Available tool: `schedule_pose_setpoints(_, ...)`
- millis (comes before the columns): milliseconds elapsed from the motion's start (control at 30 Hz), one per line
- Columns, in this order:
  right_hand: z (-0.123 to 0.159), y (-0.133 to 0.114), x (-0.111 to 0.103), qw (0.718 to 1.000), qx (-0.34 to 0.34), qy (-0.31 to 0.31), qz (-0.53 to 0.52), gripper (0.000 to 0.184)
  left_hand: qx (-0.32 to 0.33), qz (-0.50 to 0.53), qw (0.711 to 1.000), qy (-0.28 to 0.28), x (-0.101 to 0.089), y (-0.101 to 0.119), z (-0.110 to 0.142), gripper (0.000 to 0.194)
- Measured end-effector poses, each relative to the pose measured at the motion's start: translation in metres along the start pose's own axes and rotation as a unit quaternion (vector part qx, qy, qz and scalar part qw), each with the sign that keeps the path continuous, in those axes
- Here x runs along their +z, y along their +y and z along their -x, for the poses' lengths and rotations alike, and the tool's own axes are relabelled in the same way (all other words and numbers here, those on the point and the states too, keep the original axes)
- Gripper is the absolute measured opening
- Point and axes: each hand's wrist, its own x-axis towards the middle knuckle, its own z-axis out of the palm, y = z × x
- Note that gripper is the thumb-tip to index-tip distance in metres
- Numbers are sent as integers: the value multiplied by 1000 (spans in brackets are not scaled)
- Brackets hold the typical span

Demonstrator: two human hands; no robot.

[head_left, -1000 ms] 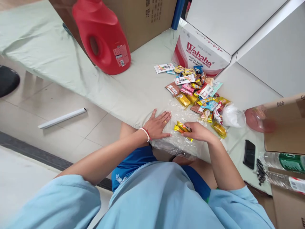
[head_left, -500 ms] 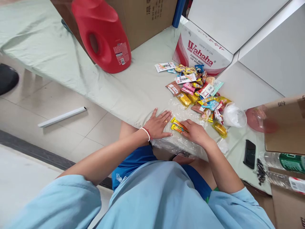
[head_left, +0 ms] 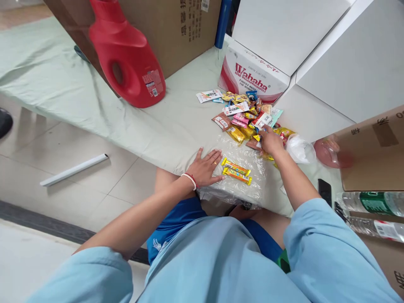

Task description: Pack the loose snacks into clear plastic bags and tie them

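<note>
My left hand (head_left: 206, 168) lies flat with spread fingers on a clear plastic bag (head_left: 255, 158) at the near edge of the covered surface. Beside its fingertips, two yellow-wrapped snack bars (head_left: 236, 171) rest on the bag, almost side by side. My right hand (head_left: 271, 141) is over the pile of small wrapped snacks (head_left: 241, 119), its fingers curled down among them. A small yellow wrapper end (head_left: 257, 137) shows at its fingertips; whatever is under the fingers is mostly hidden.
Behind the pile stands a Wahaha carton (head_left: 249, 75). A red detergent jug (head_left: 135, 67) is at the back left. Right of the pile are a clear plastic cup (head_left: 299, 149), a black phone (head_left: 325, 191) and plastic bottles (head_left: 375, 203). A white tube (head_left: 74, 169) lies on the floor.
My right hand has let go of the yellow snack bars, leaving them on the plastic bag, and has moved up to the snack pile. The left hand stays flat; the view has shifted slightly.
</note>
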Motion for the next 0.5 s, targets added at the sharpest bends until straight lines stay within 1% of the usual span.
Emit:
schedule_pose_setpoints(67, 6, -3, -10, 999, 2, 32, 14, 44, 5, 1, 1000, 8, 1, 0, 0, 78)
schedule_pose_setpoints(133, 24, -11, -22, 998, 0, 67, 22, 43, 9, 2, 1000, 11, 2, 0, 0, 72)
schedule_pose_setpoints(167, 37, -16, -28, 997, -13, 71, 18, 43, 10, 3, 1000, 11, 2, 0, 1, 70)
schedule_pose_setpoints(200, 50, -22, -32, 997, -39, 62, 10, 43, 10, 3, 1000, 12, 2, 0, 1, 69)
schedule_pose_setpoints(233, 64, -30, -34, 996, -75, 41, -4, 42, 8, 3, 1000, 11, 1, 0, 1, 68)
schedule_pose_setpoints(300, 91, -46, -33, 988, -147, -24, -34, 39, 8, 3, 1000, 8, 0, 0, 1, 69)
schedule_pose_setpoints(333, 102, -55, -30, 983, -170, -55, -46, 38, 8, 2, 1000, 6, 0, 0, 1, 69)
schedule_pose_setpoints(400, 118, -72, -21, 977, -181, -96, -60, 38, 8, 0, 1000, 2, -1, 1, 1, 70)
schedule_pose_setpoints(500, 127, -90, -5, 978, -167, -109, -62, 54, 5, -4, 1000, -5, -3, 1, 1, 71)
